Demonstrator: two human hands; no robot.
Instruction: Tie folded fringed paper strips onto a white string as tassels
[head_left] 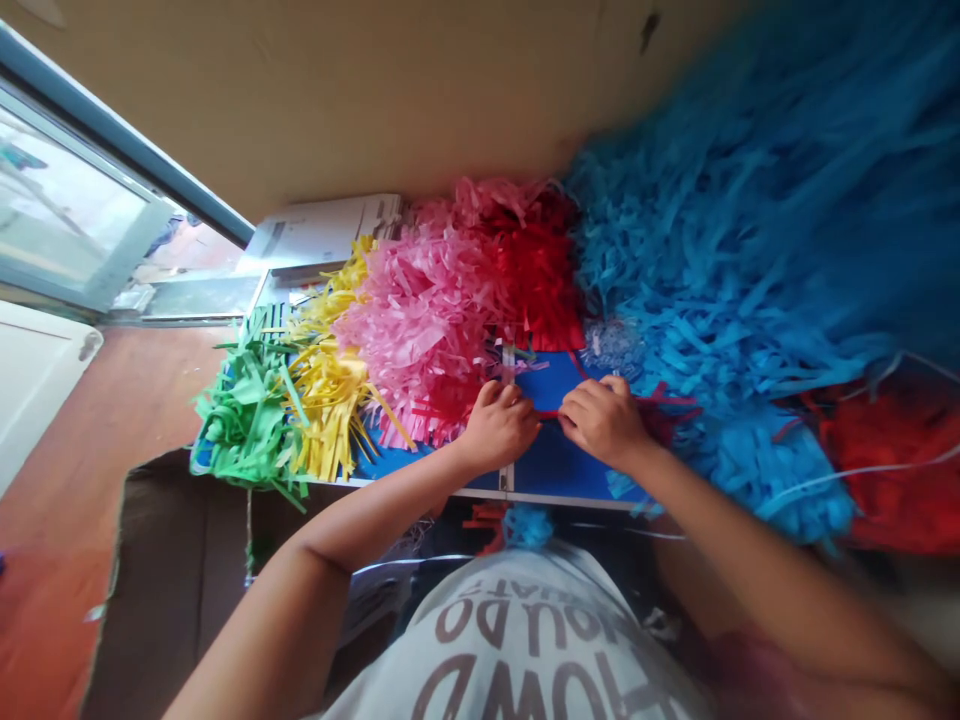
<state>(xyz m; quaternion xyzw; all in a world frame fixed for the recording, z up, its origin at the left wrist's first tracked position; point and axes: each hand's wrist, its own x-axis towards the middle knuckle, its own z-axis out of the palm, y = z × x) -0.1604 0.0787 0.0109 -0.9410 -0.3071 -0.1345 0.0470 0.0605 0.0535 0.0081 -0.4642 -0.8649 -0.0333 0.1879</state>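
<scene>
Both my hands are closed on one red fringed strip [550, 414], pulled straight between them just above the blue tabletop [551, 460]. My left hand [499, 425] grips its left part, where red fringe spreads out beyond the fist. Around the other part my right hand [604, 418] is wrapped, with dark red fringe sticking out past it. Beyond my hands lie a pile of red fringe [536, 280] and a large pile of pink fringe [427, 300]. The ends of the strip inside my fists are hidden.
Yellow fringe [326, 410] and green fringe [251, 420] cover the table's left end. A big heap of blue fringe [712, 310] rises on the right, with red fringe [892, 470] beside it. White cartons [322, 230] stand at the wall, near a window [67, 190].
</scene>
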